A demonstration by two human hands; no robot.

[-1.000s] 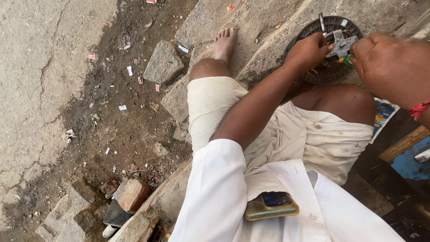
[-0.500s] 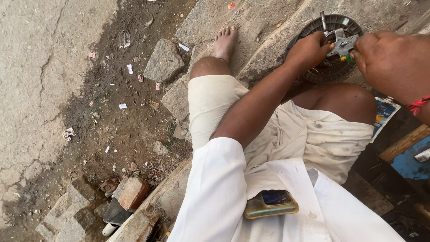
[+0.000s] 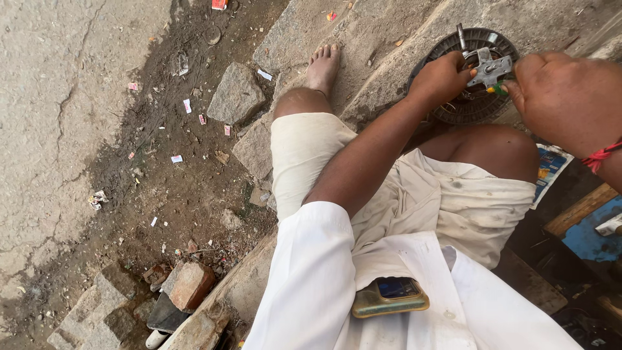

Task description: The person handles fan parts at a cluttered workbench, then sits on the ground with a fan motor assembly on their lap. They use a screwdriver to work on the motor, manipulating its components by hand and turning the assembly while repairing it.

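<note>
A round dark slotted disc (image 3: 453, 110) rests on the stone ledge by my bent knee, at the top right of the head view. A small grey metal bracket (image 3: 489, 66) sits at its centre, and a thin metal pin stands up at its rim. My left hand (image 3: 442, 79) grips the disc's left side, thumb touching the bracket. My right hand (image 3: 562, 97) is closed at the bracket's right side on a small tool whose green tip (image 3: 499, 91) shows. A red thread circles my right wrist.
My bare foot (image 3: 322, 65) lies on the stone slab (image 3: 389, 32). Loose stones (image 3: 236, 94), bricks (image 3: 191, 285) and paper scraps litter the dirt at left. A phone (image 3: 391, 297) pokes from my shirt pocket. A wooden plank (image 3: 580, 210) and blue sheet lie at right.
Both hands stay on the disc and bracket, shifting only slightly; the view has moved a little.
</note>
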